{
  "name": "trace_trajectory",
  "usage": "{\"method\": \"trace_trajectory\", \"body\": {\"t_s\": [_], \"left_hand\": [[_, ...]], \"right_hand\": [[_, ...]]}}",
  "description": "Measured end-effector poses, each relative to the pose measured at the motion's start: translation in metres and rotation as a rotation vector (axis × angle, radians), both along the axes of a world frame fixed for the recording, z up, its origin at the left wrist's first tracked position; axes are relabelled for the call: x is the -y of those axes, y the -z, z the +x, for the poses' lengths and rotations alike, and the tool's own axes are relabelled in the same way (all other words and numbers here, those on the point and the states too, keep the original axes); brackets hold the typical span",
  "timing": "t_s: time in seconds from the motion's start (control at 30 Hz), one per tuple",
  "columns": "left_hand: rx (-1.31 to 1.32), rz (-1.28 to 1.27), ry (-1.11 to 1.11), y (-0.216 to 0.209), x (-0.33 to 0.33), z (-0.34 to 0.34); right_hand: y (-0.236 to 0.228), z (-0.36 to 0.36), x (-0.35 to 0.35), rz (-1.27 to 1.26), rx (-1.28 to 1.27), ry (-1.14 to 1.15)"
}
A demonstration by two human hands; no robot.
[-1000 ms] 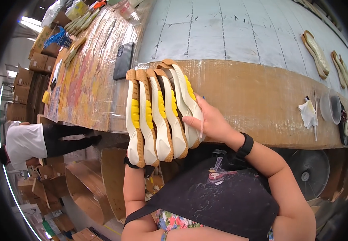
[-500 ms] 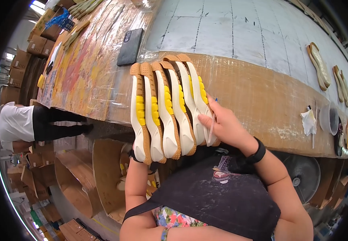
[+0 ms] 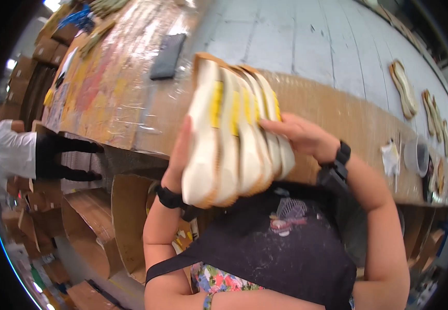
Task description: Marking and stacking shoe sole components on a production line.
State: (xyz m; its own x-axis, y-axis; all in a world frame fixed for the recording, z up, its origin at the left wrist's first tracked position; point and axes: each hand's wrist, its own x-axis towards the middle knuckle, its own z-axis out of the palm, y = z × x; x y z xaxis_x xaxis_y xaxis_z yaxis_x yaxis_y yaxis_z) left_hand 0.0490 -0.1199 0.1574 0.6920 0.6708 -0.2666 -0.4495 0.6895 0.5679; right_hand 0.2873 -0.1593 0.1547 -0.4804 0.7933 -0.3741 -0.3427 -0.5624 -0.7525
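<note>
Between my two hands is a row of several shoe soles (image 3: 226, 137), white with yellow inserts and tan bottoms, standing on edge and pressed side by side. They are tilted and a little blurred by motion. My left hand (image 3: 179, 155) is closed against the outer face of the leftmost sole, its fingers partly hidden behind it. At the other end my right hand (image 3: 302, 135) grips the rightmost sole, thumb along the near side. The bundle is held above the front edge of the cardboard-covered worktable (image 3: 327, 134).
A dark phone (image 3: 167, 57) lies on the table beyond the soles. More soles (image 3: 403, 90) lie at the far right, near a clear plastic cup (image 3: 416, 156) and a white cloth (image 3: 390, 157). Open cardboard boxes (image 3: 92, 227) stand at lower left; another person (image 3: 17, 150) stands beyond.
The soles have turned and tilted, so their white sides show more broadly. My left hand has come into view on their left side; my right hand has shifted slightly.
</note>
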Motion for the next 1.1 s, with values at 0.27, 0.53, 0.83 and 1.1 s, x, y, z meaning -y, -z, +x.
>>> {"method": "trace_trajectory", "body": {"t_s": [0.27, 0.53, 0.83, 1.1], "left_hand": [[0.539, 0.090, -0.010, 0.003, -0.026, -0.036], [-1.343, 1.342, -0.697, 0.096, -0.053, -0.061], [-1.229, 1.202, -0.817, 0.103, -0.058, -0.068], [-1.203, 1.262, -0.767, 0.120, -0.088, -0.064]], "right_hand": [[0.029, -0.042, -0.034, -0.208, -0.227, 0.282], [-0.017, -0.141, -0.234, 0.093, -0.430, 0.118], [0.010, -0.258, -0.324, 0.365, 0.123, 0.230], [0.090, -0.120, -0.258, 0.508, 0.418, 0.348]]}}
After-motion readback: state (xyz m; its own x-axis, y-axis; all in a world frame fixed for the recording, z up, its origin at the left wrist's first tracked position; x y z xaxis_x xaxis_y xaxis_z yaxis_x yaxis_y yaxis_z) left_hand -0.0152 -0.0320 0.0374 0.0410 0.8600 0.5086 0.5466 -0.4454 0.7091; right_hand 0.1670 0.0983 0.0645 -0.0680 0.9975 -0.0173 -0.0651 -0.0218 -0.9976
